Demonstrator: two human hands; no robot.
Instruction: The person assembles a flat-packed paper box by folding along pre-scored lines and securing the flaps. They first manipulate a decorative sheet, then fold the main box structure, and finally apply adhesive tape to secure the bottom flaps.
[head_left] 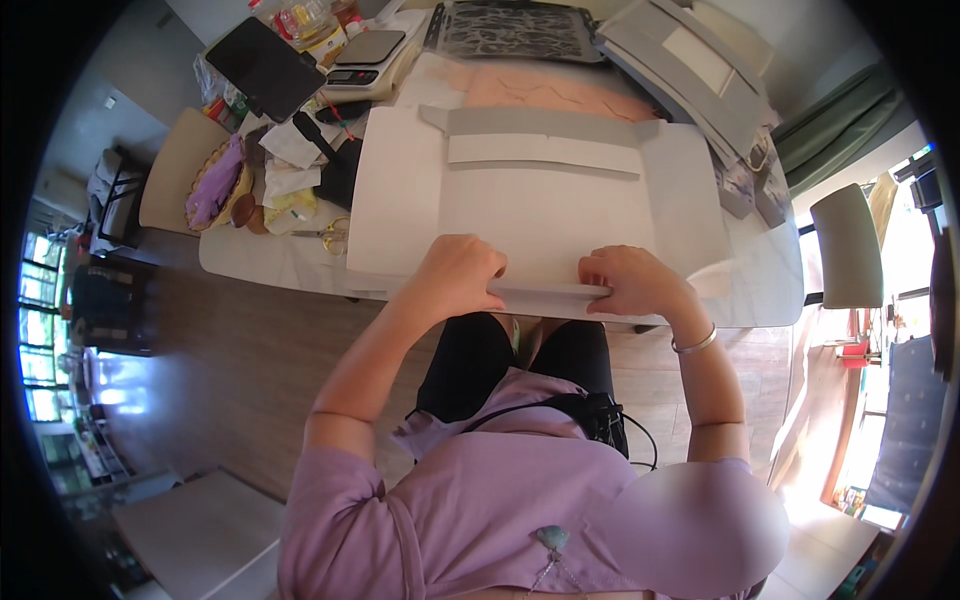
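Observation:
A large, flat cardboard box blank (545, 225), white on its upper face, lies across the near part of the table. Its far edge has a raised flap with a grey strip (545, 125). My left hand (455, 275) pinches the left part of the narrow near flap (550, 291), thumb and fingers closed on it. On the same flap's right part, my right hand (640, 280) grips with curled fingers. Between both hands the flap stands partly folded up along the table's front edge. Parts of the fingertips are hidden behind the cardboard.
Grey folded cardboard pieces (690, 75) are piled at the back right. Scissors (335, 238), a black tablet (265, 68), a kitchen scale (368, 50) and a basket with purple cloth (218, 185) crowd the left. A black patterned tray (515, 30) lies at the back. A chair (848, 245) stands right.

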